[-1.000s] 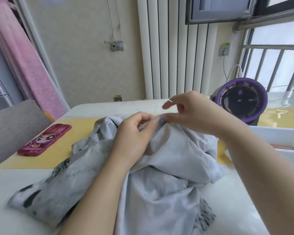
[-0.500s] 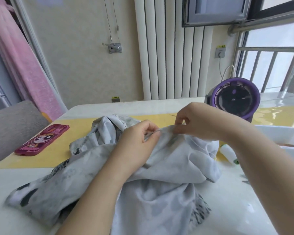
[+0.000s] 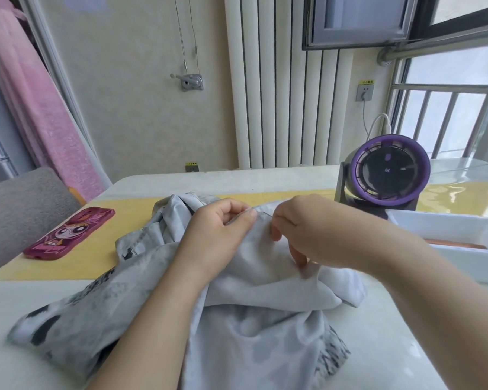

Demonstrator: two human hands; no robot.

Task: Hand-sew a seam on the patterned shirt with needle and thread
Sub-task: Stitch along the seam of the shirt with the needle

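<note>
On my feed the white table (image 3: pixel 392 333) fills the lower view and runs under both forearms. The patterned shirt (image 3: pixel 102 313) lies heaped on it, pale grey with dark print. It spreads from below the hands out past the left wrist and down to the bottom edge, and its top fold is lifted up between the hands. A yellow mat (image 3: pixel 102 249) lies beyond and to the outside of the left hand, partly under the cloth. A white tray (image 3: pixel 445 229) sits just outside the right forearm, and a purple-rimmed fan (image 3: pixel 389 171) stands beyond the right hand.

The left hand (image 3: pixel 217 235) has its fingers curled, with thumb and forefinger pinching the raised fold of the shirt. The right hand (image 3: pixel 307 229) is close beside it, almost touching. Its thumb and forefinger are pressed together at the fold's edge, and its lower fingers are bent against the cloth.

A phone in a pink cartoon case (image 3: pixel 71 233) rests on the mat, well out from the left hand. The needle (image 3: pixel 262 213) shows as a thin pale sliver bridging the two thumbs, nipped at the right-hand end. I cannot make out the thread.
</note>
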